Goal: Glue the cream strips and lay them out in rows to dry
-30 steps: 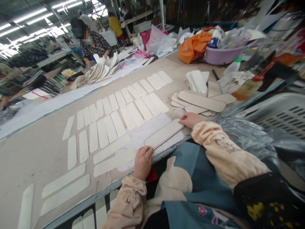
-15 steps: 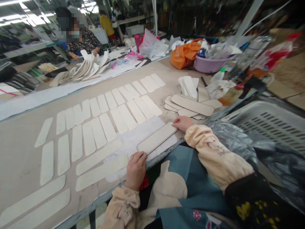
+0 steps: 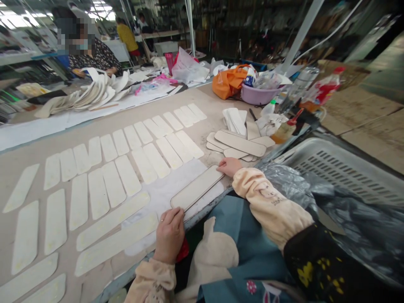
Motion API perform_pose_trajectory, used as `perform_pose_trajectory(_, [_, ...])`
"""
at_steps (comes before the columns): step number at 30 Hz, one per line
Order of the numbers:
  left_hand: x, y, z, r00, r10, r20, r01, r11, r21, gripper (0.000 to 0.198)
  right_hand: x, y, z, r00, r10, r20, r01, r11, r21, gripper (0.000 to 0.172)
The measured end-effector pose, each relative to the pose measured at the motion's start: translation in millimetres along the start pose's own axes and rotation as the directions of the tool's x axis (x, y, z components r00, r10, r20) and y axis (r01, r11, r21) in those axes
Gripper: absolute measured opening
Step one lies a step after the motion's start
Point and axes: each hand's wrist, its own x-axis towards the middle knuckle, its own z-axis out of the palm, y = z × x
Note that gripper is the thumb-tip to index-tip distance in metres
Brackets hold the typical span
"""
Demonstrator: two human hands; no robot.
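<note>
A long beige panel (image 3: 197, 188) with rounded ends and a dark rim lies at the table's near edge, over a white sheet (image 3: 205, 207). My right hand (image 3: 231, 166) pinches its far right end. At its near left end, my left hand (image 3: 170, 231) has its fingers curled and closed on the edge; the thumb is hidden. Pale round-ended strips (image 3: 114, 183) lie in rows to the left, some with yellowish smears. Beyond my right hand is a loose pile of similar beige panels (image 3: 240, 143) with dark rims.
White strips (image 3: 234, 120) lie beside the pile, near a bottle of amber liquid (image 3: 283, 131). A purple basin (image 3: 257, 95) and orange bag (image 3: 227, 83) stand farther back. At right is a grey slotted crate (image 3: 337, 168) with dark plastic. Across the table, a person (image 3: 97, 57) handles curved pieces.
The view has turned slightly right, so the table and its contents appear farther left. Both hands keep their places at the two ends of the panel.
</note>
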Motion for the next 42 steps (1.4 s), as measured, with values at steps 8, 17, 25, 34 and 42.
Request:
perform_pose_trajectory(8, [0,2,-0.8,0.999,-0.029,0.019,0.030,0.999,-0.025,0.017,1,1,2,1.000,-0.019,-0.001,0.019,0.999,-0.038,0.018])
perform_pose_trajectory(17, [2,5,-3.5,0.999,-0.041,0.034,0.040,0.999,0.003,0.015,10,4,5,0.995,-0.095,-0.009,0.093,0.987,-0.131,0.018])
perform_pose_trajectory(25, [1,6,-1.8,0.998,-0.058,0.029,0.057,0.998,0.015,0.015,7,5,5,0.996,-0.084,-0.037,0.077,0.985,-0.156,0.022])
perform_pose_trajectory(34, [1,3,1.5,1.000,-0.020,-0.015,0.021,0.999,0.031,0.013,-39,-8,-6,0.971,-0.135,-0.195,0.127,0.991,-0.053,0.039])
perform_pose_trajectory(42, [0,-1,0.8,1.000,0.024,0.004,-0.024,0.995,0.099,0.015,-108,-70,68,0.562,-0.796,0.224,0.826,0.555,-0.102,0.077])
